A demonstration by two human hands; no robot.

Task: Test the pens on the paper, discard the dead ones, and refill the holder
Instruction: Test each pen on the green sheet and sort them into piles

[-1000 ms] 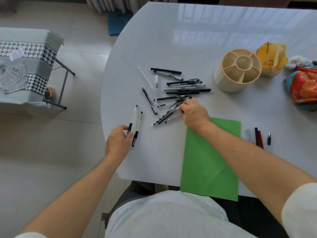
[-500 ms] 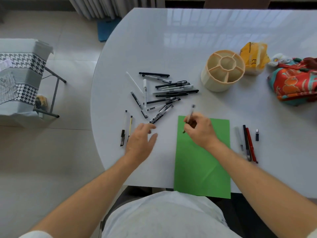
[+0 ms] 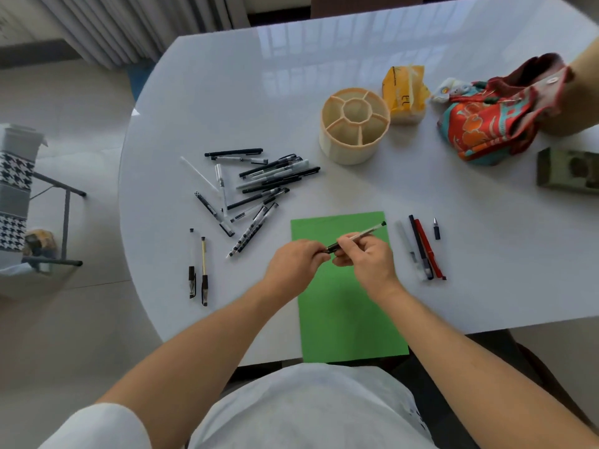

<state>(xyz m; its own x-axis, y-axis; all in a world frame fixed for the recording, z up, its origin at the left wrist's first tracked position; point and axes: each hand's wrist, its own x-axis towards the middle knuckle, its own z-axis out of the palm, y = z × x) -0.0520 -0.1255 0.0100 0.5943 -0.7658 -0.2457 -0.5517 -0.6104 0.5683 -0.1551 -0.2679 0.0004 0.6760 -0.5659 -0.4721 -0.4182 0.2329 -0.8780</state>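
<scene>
While both hands point(image 3: 298, 260) point(image 3: 369, 257) pinch slim clear pen point(image 3: 363, 233), flat green paper point(image 3: 346, 306) beneath

Pen pile point(image 3: 259, 183) blocks left; holder point(image 3: 355, 124) behind.

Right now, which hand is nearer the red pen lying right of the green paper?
Right. The right hand is over the paper beside the red pen; the left hand is farther left.
</scene>
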